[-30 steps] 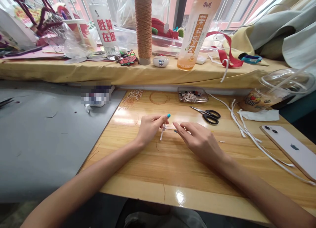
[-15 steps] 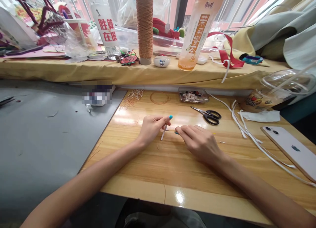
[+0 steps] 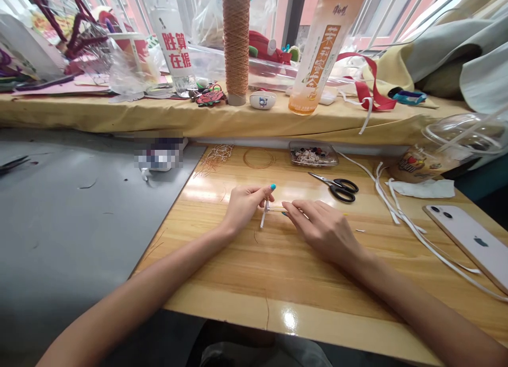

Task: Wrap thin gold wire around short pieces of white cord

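Observation:
My left hand (image 3: 243, 207), thumb raised with its blue nail, pinches a short white strip (image 3: 263, 217) whose lower end hangs down over the wooden table. From the strip a thin yellowish rod (image 3: 275, 209) runs across to my right hand (image 3: 323, 226). The fingers of that hand are closed around the rod, and its yellow end shows past the knuckles. How the rod meets the strip is too small to make out. Black-handled scissors (image 3: 336, 187) lie partly spread beyond my right hand.
A clear box of beads (image 3: 313, 155), a coil of thin cord (image 3: 259, 159) and tangled threads (image 3: 216, 158) lie at the back. On the right are white cords (image 3: 405, 218), a phone (image 3: 474, 240) and a plastic cup (image 3: 420, 158). Bottles and a thread cone (image 3: 236, 46) stand on the ledge.
The whole view has shifted slightly. My right fingers have straightened a little and lifted around the rod, while my left hand keeps its pinch on the white strip.

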`<action>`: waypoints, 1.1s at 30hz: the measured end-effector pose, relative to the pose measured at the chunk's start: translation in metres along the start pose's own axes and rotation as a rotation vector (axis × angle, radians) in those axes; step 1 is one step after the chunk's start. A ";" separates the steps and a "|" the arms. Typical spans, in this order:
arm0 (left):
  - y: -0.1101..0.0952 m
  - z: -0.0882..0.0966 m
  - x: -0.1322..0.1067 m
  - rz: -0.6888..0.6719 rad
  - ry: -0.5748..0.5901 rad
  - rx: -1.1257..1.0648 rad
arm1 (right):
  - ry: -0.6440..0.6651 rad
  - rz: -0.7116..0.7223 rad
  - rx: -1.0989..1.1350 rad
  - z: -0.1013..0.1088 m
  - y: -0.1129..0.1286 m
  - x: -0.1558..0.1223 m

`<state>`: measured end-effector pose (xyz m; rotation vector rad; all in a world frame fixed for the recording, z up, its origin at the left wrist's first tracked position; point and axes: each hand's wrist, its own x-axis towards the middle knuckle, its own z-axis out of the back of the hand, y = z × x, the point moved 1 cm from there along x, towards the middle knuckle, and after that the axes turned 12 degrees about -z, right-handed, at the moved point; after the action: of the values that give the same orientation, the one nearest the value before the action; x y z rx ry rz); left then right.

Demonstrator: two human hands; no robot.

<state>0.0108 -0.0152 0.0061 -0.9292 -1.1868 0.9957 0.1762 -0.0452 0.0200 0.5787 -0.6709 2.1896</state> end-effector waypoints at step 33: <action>-0.011 -0.003 -0.012 -0.504 0.203 0.288 | 0.619 -0.657 0.936 0.008 -0.010 0.010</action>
<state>0.0144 -0.0300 0.0126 -0.4550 -1.0028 0.6246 0.1797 -0.0390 0.0353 0.4257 0.8156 1.7726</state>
